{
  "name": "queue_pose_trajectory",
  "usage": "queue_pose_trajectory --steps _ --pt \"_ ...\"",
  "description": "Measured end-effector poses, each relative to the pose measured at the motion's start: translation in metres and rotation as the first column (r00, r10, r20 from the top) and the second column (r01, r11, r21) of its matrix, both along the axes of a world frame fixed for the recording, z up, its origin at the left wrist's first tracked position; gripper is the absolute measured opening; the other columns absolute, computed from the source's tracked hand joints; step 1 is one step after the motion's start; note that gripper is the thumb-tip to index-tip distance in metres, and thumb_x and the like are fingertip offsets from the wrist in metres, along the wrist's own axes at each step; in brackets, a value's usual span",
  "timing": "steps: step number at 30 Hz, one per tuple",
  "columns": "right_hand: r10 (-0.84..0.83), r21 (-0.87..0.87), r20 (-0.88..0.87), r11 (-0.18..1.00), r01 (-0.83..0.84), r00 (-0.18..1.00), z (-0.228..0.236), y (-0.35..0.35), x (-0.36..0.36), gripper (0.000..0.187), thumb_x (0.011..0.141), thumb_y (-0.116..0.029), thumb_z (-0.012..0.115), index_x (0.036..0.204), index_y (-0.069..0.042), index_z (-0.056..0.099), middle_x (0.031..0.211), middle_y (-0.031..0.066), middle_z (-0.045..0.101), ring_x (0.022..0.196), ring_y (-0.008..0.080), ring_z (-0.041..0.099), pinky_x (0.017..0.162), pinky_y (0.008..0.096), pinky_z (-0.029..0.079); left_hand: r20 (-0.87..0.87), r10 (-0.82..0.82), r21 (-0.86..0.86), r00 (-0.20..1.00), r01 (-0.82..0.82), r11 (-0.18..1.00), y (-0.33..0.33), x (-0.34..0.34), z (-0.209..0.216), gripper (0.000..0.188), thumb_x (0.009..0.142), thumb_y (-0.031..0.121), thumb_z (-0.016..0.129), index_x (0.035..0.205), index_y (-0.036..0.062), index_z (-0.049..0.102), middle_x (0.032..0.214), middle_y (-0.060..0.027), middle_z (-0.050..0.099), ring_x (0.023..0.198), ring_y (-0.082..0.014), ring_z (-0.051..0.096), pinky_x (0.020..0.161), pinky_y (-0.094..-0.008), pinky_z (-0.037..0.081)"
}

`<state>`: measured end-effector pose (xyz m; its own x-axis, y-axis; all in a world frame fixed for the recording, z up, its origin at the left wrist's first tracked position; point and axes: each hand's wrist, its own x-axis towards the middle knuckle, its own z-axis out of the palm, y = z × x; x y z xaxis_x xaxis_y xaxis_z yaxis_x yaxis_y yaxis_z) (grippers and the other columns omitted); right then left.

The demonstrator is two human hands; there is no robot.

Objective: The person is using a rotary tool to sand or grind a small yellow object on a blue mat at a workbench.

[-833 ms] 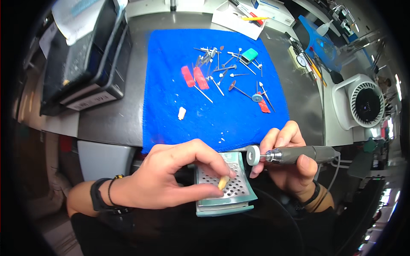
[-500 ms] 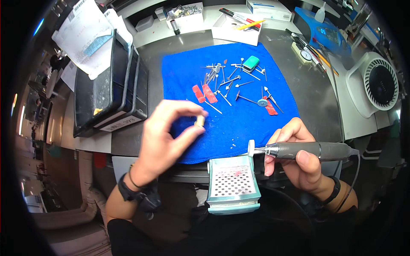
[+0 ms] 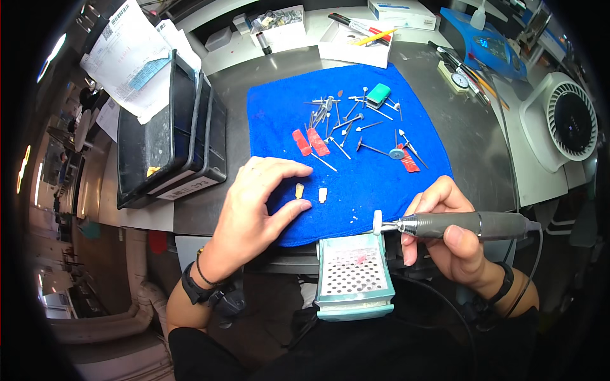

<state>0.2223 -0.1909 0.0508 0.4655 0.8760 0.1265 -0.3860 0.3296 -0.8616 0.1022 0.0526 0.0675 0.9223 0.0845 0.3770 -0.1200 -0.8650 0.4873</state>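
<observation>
My left hand (image 3: pixel 267 200) is open over the blue cloth (image 3: pixel 356 184), thumb and forefinger apart. Between those fingertips a small yellowish, tooth-like piece (image 3: pixel 299 190) sits on the cloth, touched by neither as far as I can see. Just right of it is a second small piece (image 3: pixel 323 195), cream with a pinkish tint. My right hand (image 3: pixel 451 228) grips a grey rotary handpiece (image 3: pixel 451 224) tipped with a white polishing wheel (image 3: pixel 378 222). That wheel is above the back edge of a pale green tray with a perforated white plate (image 3: pixel 349 260).
Several burs and polishing bits (image 3: pixel 346 117), red strips (image 3: pixel 318 142) and a green block (image 3: pixel 379 94) lie on the cloth. Stacked black bins (image 3: pixel 190 140) stand left. At right are a white fan (image 3: pixel 562 127) and a blue control unit (image 3: pixel 483 44); the handpiece cord (image 3: pixel 537 267) hangs beside my right forearm.
My left fingers have let go of the small yellowish piece and spread; it now rests on the cloth. The second piece has come into sight. The view has shifted slightly; the handpiece stays gripped.
</observation>
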Motion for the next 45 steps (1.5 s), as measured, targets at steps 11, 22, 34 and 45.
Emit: queue_pose_trajectory --steps 11,22,34,45 --pt "0.028 -0.031 0.026 0.999 -0.028 0.999 0.001 0.001 -0.001 0.039 0.082 -0.03 0.056 0.1 0.002 0.041 0.09 0.0189 0.057 0.072 0.018 0.06 0.066 0.0295 0.051 -0.127 0.018 -0.036 0.992 -0.022 0.999 0.01 -0.005 -0.002 0.028 0.068 0.002 0.071 0.095 0.0004 0.062 0.092 -0.0108 0.062 0.087 -0.0221 0.058 0.079 -0.0304 0.045" --pt "0.031 -0.045 0.019 0.999 -0.03 0.999 0.001 -0.004 0.0 0.039 0.083 -0.03 0.056 0.101 0.0 0.04 0.09 0.0174 0.058 0.072 0.0174 0.059 0.069 0.03 0.049 -0.036 -0.263 -0.983 0.964 0.013 0.184 -0.032 -0.022 0.004 0.022 0.078 -0.009 0.06 0.095 -0.0001 0.05 0.094 -0.0184 0.059 0.083 -0.0173 0.061 0.075 -0.0304 0.051" --pt "0.021 -0.01 0.027 1.0 -0.02 0.999 -0.003 0.004 -0.002 0.041 0.082 -0.032 0.056 0.1 0.0 0.039 0.091 0.0202 0.055 0.072 0.0207 0.059 0.06 0.0299 0.052 -0.033 -0.485 -0.981 0.874 -0.122 -0.153 -0.046 -0.034 0.0 0.02 0.08 -0.008 0.058 0.099 -0.0064 0.051 0.105 -0.028 0.058 0.086 -0.0241 0.065 0.075 -0.0304 0.055" --pt "0.131 0.096 0.036 0.986 -0.134 0.991 -0.009 0.003 -0.001 0.047 0.081 -0.04 0.059 0.101 -0.003 0.04 0.09 0.0212 0.055 0.078 0.0219 0.059 0.07 0.0328 0.051 0.041 -0.535 -0.982 0.844 -0.066 -0.179 -0.044 -0.032 -0.006 0.028 0.077 -0.013 0.06 0.103 -0.0084 0.052 0.106 -0.0281 0.057 0.088 -0.0264 0.065 0.078 -0.0315 0.055"
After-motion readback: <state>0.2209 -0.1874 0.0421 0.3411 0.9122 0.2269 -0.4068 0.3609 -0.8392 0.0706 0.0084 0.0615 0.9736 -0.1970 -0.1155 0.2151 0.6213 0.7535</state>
